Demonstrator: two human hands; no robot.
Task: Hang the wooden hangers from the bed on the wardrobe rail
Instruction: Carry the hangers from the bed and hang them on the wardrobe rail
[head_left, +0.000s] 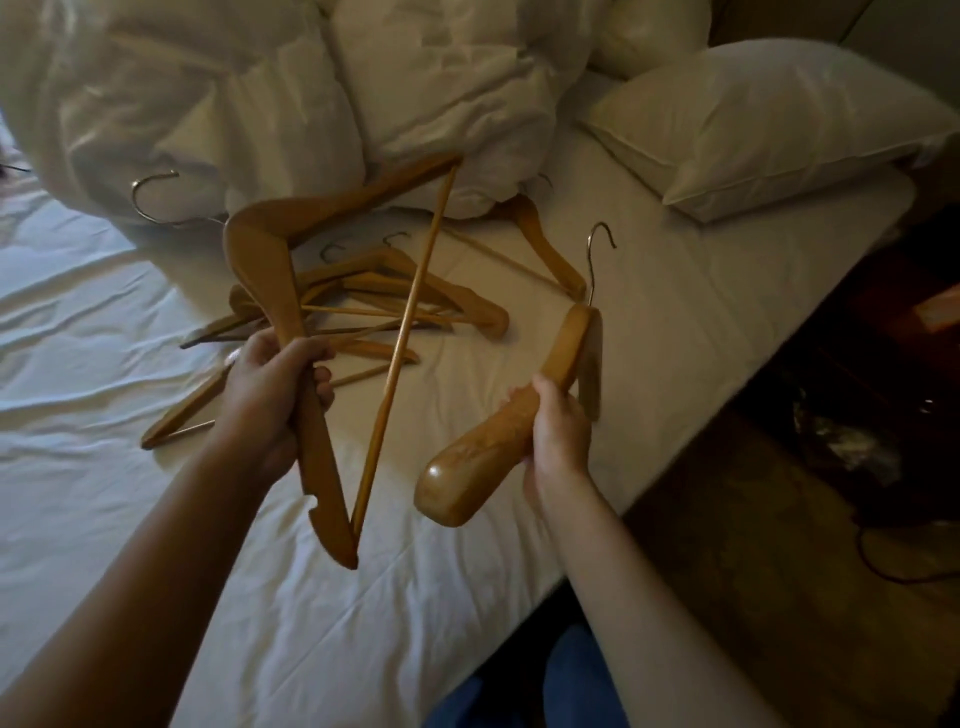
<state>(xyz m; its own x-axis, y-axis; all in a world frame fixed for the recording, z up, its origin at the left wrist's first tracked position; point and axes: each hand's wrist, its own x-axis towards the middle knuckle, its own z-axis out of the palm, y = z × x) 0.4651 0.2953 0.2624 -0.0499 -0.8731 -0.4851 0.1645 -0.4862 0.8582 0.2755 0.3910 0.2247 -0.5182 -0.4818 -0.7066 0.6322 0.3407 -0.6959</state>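
My left hand (275, 387) grips one arm of a wooden hanger with a crossbar (260, 270), lifted over the bed; its metal hook points left toward the duvet. My right hand (556, 431) grips a thick wooden hanger (478, 452) by one arm, its hook pointing up. Several more wooden hangers (384, 306) lie in a loose pile on the white sheet behind my hands. Another hanger (545, 249) lies half under the duvet. The wardrobe rail is out of view.
A crumpled white duvet (260, 88) is heaped at the back of the bed (363, 623). Pillows (769, 119) lie at the back right. The bed's edge runs diagonally on the right, with dark floor (805, 545) and a cable beyond it.
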